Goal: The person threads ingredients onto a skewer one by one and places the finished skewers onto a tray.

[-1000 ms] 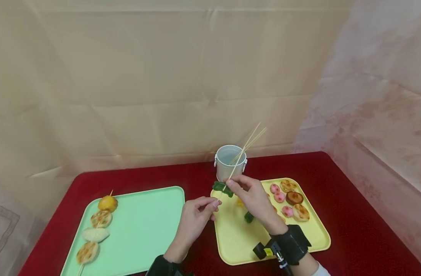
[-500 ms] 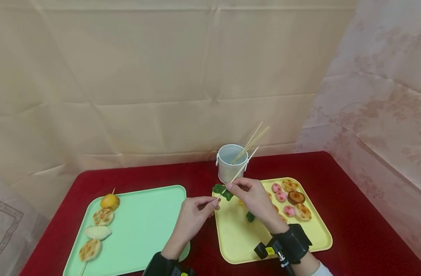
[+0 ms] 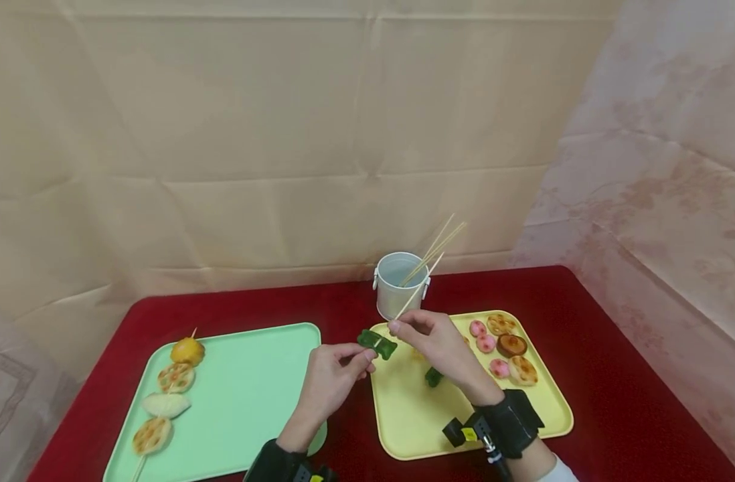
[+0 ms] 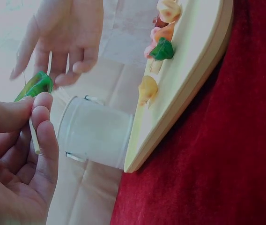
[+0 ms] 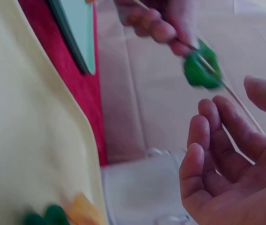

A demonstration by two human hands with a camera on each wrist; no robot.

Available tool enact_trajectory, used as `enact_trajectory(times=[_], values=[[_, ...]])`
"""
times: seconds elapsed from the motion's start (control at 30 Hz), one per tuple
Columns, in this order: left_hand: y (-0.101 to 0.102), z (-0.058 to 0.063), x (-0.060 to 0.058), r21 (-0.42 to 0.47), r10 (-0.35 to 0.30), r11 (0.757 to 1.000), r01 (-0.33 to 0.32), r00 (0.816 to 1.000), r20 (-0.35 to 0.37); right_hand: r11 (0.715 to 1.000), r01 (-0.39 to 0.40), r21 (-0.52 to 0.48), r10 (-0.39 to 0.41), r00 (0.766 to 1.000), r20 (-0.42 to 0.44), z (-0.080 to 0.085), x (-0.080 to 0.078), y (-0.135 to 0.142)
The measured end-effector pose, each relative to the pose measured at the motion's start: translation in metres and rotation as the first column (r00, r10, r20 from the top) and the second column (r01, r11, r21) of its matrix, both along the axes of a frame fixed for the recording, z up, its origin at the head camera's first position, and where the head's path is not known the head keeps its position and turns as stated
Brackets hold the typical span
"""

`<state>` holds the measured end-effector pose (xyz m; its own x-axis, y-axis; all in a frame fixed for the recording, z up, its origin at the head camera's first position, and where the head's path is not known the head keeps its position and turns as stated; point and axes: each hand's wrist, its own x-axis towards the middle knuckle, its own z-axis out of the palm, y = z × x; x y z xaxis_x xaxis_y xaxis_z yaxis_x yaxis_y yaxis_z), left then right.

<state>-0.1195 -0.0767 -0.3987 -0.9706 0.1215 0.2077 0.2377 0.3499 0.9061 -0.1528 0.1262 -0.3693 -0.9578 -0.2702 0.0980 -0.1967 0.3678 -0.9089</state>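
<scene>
My left hand [image 3: 331,378] pinches a thin wooden skewer [image 3: 411,298] near its lower end, between thumb and forefinger. Threaded on it, just above those fingertips, is a green pepper piece [image 3: 376,343]; the stick shows through its hollow in the right wrist view. The skewer slants up and right, its bare upper part passing by my right hand [image 3: 442,351]. That hand's fingers are loosely bent, and in the right wrist view its thumb and fingertips stand apart from the pepper [image 5: 202,68]. Below the right hand lies a yellow tray [image 3: 410,422].
A white bucket [image 3: 394,301] behind the hands holds several bare skewers [image 3: 440,248]. The yellow tray carries another green piece [image 3: 434,377], pink balls [image 3: 486,343], a mushroom [image 3: 512,345] and browned rounds. On the green tray [image 3: 253,402] lies a loaded skewer [image 3: 176,378].
My right fingertips have come away from the green pepper piece, which now sits nearer the left fingertips. Both hands have shifted slightly left. The held skewer's top end is lower than a second ago.
</scene>
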Motion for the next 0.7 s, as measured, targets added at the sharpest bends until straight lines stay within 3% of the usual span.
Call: enact_trajectory(times=[0.13,0.23,0.37,0.47,0.6,0.7], values=[[-0.005,0.0,-0.002,-0.001,0.019,1.0,-0.019,1.0,0.0,0.998,0.035,0.056,-0.034,0.999,-0.014,0.006,-0.004,0.012],[-0.009,0.0,-0.004,0.01,0.034,0.999,-0.034,0.999,0.005,0.988,0.041,0.148,-0.031,0.997,-0.071,0.009,-0.007,0.021],[-0.013,0.0,-0.007,0.029,0.041,0.999,-0.041,0.999,0.021,0.95,0.028,0.312,0.023,0.987,-0.159,0.013,-0.009,0.032],[-0.016,-0.001,-0.009,0.041,0.04,0.998,-0.041,0.999,0.03,0.888,-0.005,0.459,0.111,0.972,-0.205,0.012,-0.008,0.04],[-0.018,0.0,-0.01,0.058,0.047,0.997,-0.049,0.998,0.043,0.765,-0.082,0.639,0.263,0.945,-0.194,0.007,-0.006,0.048],[-0.017,-0.002,-0.011,0.07,0.038,0.997,-0.041,0.998,0.05,0.688,-0.152,0.71,0.367,0.916,-0.16,0.002,-0.003,0.053]])
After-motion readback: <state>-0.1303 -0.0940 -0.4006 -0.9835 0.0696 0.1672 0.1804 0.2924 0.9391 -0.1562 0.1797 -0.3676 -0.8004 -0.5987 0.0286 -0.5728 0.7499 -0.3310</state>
